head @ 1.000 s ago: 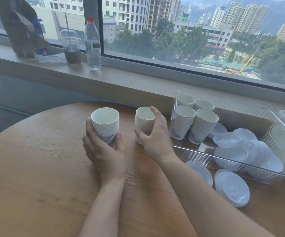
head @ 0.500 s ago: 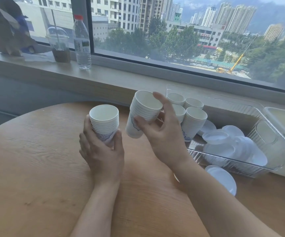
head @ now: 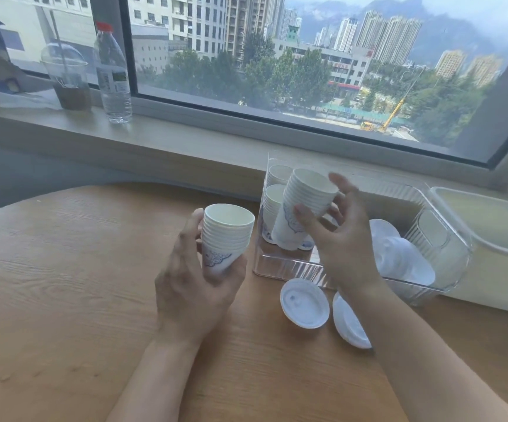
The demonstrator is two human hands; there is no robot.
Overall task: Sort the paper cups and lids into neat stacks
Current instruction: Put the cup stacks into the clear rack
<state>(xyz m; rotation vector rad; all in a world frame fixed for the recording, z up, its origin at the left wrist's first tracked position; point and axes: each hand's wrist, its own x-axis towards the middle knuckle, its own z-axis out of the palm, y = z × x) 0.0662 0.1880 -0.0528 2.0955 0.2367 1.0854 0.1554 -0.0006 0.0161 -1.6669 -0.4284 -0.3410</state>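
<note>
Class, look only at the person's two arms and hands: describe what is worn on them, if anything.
Nothing is worn. The left hand and right hand are bare, with no gloves, rings, watch or bracelet showing. Both forearms are uncovered up to the picture's lower edge, so no sleeve shows. The nails that show are short and look unpainted.

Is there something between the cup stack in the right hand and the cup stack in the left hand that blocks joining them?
Nothing visible: only open air separates the right hand's cup stack from the left hand's stack.
</note>
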